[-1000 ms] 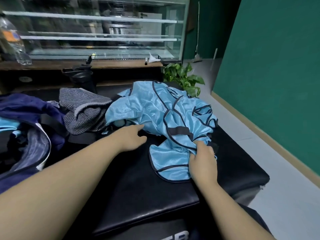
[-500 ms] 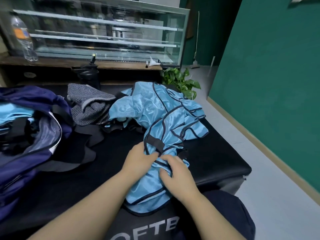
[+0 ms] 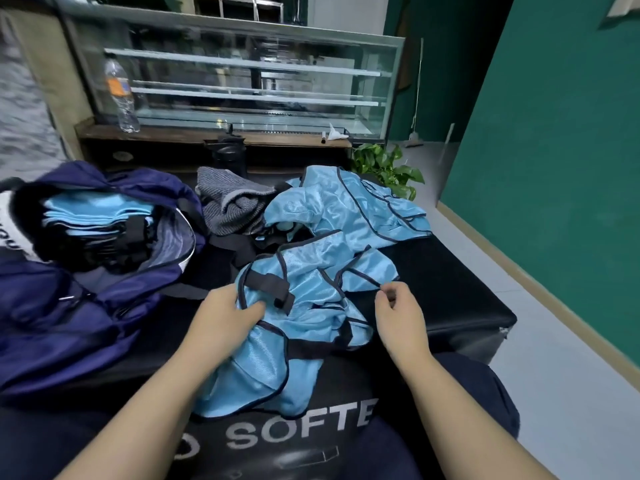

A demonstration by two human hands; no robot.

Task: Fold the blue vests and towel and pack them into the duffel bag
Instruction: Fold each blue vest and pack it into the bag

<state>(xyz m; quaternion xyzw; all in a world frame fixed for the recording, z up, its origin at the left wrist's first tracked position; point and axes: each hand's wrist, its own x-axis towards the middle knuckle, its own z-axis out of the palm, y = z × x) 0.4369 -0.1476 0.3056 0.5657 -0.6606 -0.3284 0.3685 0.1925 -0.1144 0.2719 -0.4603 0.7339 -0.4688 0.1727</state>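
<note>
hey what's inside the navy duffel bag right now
Inside the open duffel bag lies a stack of folded blue vests with black straps. Whatever sits beneath that stack is covered, so I cannot tell.

Clear plastic water bottle with orange label (image 3: 120, 95) upright far left on wooden ledge (image 3: 194, 133); glass display case (image 3: 242, 74) behind; green leafy plant (image 3: 388, 168) far right.

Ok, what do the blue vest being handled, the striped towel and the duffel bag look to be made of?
Blue vest: thin synthetic mesh by its sheen and fine weave, dark binding along the edges. Striped towel: soft matte knit or terry, grey ribbed stripes; which one is unclear. Duffel bag: smooth navy woven fabric, probably nylon, slightly glossy, creased.
</note>
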